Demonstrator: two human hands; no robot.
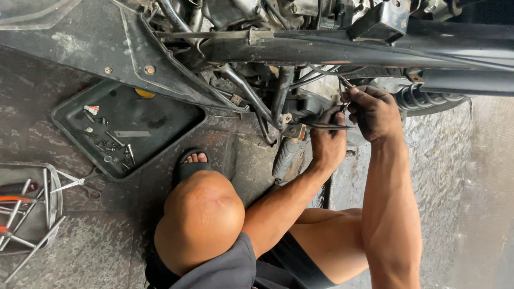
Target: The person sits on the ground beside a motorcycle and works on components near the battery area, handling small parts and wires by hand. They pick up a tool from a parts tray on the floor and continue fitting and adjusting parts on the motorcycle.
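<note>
Both hands work under a motorcycle (321, 48) on a stained concrete floor (96, 251). Left hand (327, 142) clamps pliers (326, 126); right hand (375, 112) is closed on a cable (342, 83). A parts tray (160, 115) lies near.

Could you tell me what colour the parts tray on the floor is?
Black tray, seen in the head view.

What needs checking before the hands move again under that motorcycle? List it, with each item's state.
1. Left hand on the thin dark tool: ok, its fingers are wrapped around it.
2. Right hand on the thin cables: ok, it is closed around them near the frame.
3. Tool tip seated on a part: cannot tell, the hands hide it.
4. Loose bolts kept together: ok, they lie in the black tray.
5. Spare tools close by: ok, pliers lie on the floor beside the tool basket.
</note>
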